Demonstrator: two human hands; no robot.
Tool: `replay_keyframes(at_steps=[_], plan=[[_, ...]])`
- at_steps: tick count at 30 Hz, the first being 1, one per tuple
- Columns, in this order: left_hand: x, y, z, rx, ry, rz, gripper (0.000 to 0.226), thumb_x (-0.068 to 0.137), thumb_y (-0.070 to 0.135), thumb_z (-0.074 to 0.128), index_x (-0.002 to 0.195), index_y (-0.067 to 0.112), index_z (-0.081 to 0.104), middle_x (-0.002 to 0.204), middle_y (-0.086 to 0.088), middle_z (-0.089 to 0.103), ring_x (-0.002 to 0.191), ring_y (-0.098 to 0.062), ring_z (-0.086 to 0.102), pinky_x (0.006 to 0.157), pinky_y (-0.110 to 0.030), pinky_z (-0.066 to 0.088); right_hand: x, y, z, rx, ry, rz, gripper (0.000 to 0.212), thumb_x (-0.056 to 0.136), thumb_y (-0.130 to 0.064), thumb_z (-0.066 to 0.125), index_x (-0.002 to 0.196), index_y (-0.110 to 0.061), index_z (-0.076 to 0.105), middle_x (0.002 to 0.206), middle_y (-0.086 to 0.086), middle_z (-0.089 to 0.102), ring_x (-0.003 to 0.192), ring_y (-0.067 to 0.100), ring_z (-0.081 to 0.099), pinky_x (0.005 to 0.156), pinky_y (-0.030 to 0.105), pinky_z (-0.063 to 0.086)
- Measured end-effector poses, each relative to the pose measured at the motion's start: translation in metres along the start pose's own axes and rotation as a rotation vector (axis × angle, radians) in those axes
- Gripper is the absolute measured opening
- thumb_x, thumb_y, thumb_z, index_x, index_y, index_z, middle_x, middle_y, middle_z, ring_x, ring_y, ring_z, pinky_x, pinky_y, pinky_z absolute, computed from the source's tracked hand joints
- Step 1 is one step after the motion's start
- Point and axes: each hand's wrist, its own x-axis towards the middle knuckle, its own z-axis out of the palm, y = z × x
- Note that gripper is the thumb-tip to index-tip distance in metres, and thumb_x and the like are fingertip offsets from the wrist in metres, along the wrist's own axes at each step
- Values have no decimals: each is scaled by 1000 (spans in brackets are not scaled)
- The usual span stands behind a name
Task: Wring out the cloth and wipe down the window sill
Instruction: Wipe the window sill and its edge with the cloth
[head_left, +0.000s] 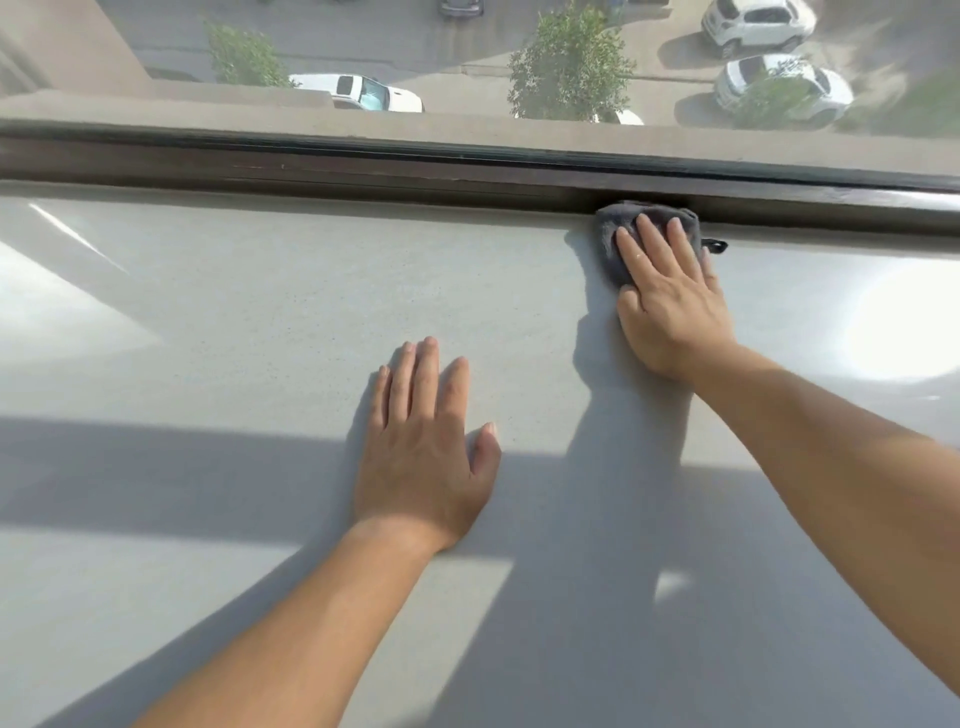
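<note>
A dark grey cloth (613, 228) lies bunched on the wide pale grey window sill (234, 322), right against the dark window frame at the far right. My right hand (667, 296) presses flat on the cloth with straight fingers and covers most of it. A small black loop sticks out at the cloth's right side. My left hand (428, 447) rests flat on the bare sill nearer to me, fingers straight and together, holding nothing.
The dark brown window frame (363, 166) runs across the far edge of the sill, with glass above it. Through the glass a street far below shows cars and trees. Sunlight and shadow bands cross the sill.
</note>
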Motion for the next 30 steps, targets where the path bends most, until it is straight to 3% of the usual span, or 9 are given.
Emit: replay_keyframes(at_steps=[4,9,11,13,15,19,21,27,30], plan=[[1,2,0,8,0,-6,71,90,47,28,154,15,25,165,-15,10,153,-30,-1,123,-48,1,-8,-11,5,32,53,92,71,90,-35,25,160,-29,14,169,-4,4,156,23,-5,125,48,-2],[0,1,0,20,4,-8,72,89,48,27,153,15,28,164,-15,13,153,-29,3,123,-48,3,-45,-8,9,-24,-37,-261,69,92,-37,24,160,-31,13,169,-6,5,156,21,-5,126,47,0],[0,1,1,25,9,-10,72,89,48,26,152,15,28,164,-15,13,152,-30,4,123,-48,4,-36,21,1,-23,-16,-148,70,91,-36,24,160,-31,14,169,-6,5,156,20,-5,126,45,-1],[0,2,2,30,20,-11,72,89,48,25,152,14,28,164,-16,14,152,-30,5,123,-48,4,-24,32,-2,29,26,104,69,92,-34,26,160,-28,14,170,-4,4,155,22,-6,125,47,-2],[-1,2,3,35,22,-17,72,88,48,25,152,14,28,164,-15,15,152,-30,5,123,-48,3,-26,14,2,49,64,179,70,93,-33,28,160,-26,13,170,-2,3,155,25,-7,125,48,-5],[2,4,4,18,7,-39,73,87,47,24,152,14,31,164,-14,15,152,-28,6,123,-48,2,-82,-13,14,10,-30,-264,70,91,-38,23,160,-28,14,169,-4,3,155,22,-8,125,47,-2],[-3,14,3,13,18,-77,72,87,46,21,150,15,33,164,-14,17,152,-27,7,123,-48,-1,-92,12,10,-11,-62,-378,68,93,-39,21,160,-30,16,169,-7,5,156,20,-5,126,45,-1],[-52,83,17,-127,59,-13,61,94,45,26,148,18,37,164,-11,17,152,-24,3,122,-45,-3,-34,97,-12,24,26,46,63,99,-41,29,160,-28,15,170,-2,5,155,25,-4,125,49,-1],[-56,102,30,-91,70,-86,64,93,47,29,148,17,39,164,-12,19,153,-26,6,122,-46,0,-57,67,-4,13,33,-26,68,94,-40,26,160,-27,14,170,-1,3,155,27,-6,124,51,-2]])
